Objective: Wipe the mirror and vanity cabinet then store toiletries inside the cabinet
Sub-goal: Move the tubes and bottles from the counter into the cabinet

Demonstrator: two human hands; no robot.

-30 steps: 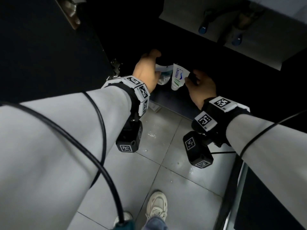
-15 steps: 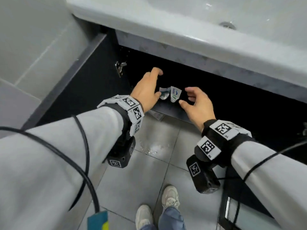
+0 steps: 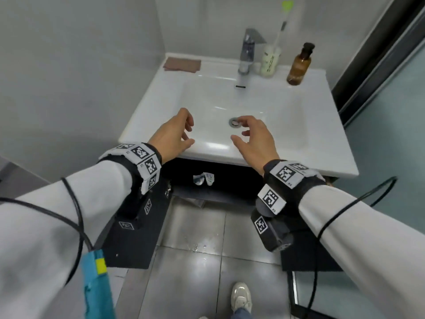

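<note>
Both hands, the left hand (image 3: pixel 171 134) and the right hand (image 3: pixel 255 139), hover empty with loosely spread fingers over the sink (image 3: pixel 322 125) at centre, probably free to fetch the brown bottle (image 3: pixel 299 65) at upper right, while two toothpaste tubes (image 3: pixel 204 178) lie inside the open cabinet (image 3: pixel 230 180) below.

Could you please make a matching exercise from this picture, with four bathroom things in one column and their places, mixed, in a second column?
Things:
1. brown bottle
2. folded cloth
3. two tubes
4. toothbrush cup

Places:
A. inside the open cabinet under the sink
B. back left corner of the sink top
C. just right of the tap
D. back right part of the sink top, farthest right

Pairs: 1-D, 2-B, 3-A, 4-C
</note>
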